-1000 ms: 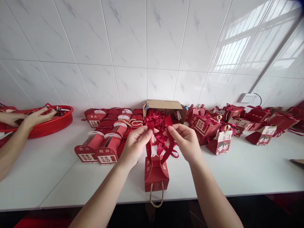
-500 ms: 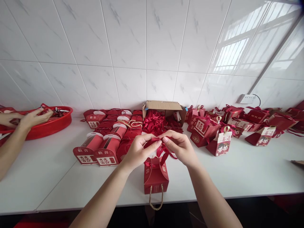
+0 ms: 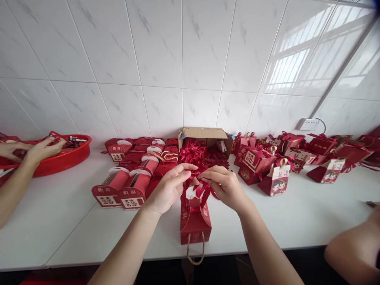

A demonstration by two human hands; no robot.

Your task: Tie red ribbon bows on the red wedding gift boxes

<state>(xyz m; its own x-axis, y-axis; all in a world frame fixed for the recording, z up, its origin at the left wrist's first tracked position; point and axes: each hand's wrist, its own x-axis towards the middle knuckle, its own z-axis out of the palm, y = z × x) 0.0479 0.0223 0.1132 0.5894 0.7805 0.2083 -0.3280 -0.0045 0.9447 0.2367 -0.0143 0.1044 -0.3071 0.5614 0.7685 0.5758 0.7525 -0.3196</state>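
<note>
A small red gift box (image 3: 195, 223) with a beige rope handle stands at the table's front edge, its handle hanging over. Dark red ribbon (image 3: 204, 194) rises from its top to my fingers. My left hand (image 3: 172, 186) pinches the ribbon above the box, thumb and fingers together. My right hand (image 3: 227, 186) grips the same ribbon from the other side, fingers bent round it. The ribbon between the hands looks looped, partly hidden by the fingers.
Behind the hands sits an open cardboard box (image 3: 204, 132) of red ribbons. Red boxes (image 3: 132, 192) stand in rows on the left, more boxes (image 3: 276, 180) on the right. Another person's hands work over a red basin (image 3: 63, 162) at far left; an arm (image 3: 356, 249) is at lower right.
My hands have shifted slightly apart, and the ribbon between them is now bunched and looped. Another person's arm has appeared at the lower right. The hands over the basin have moved a little.
</note>
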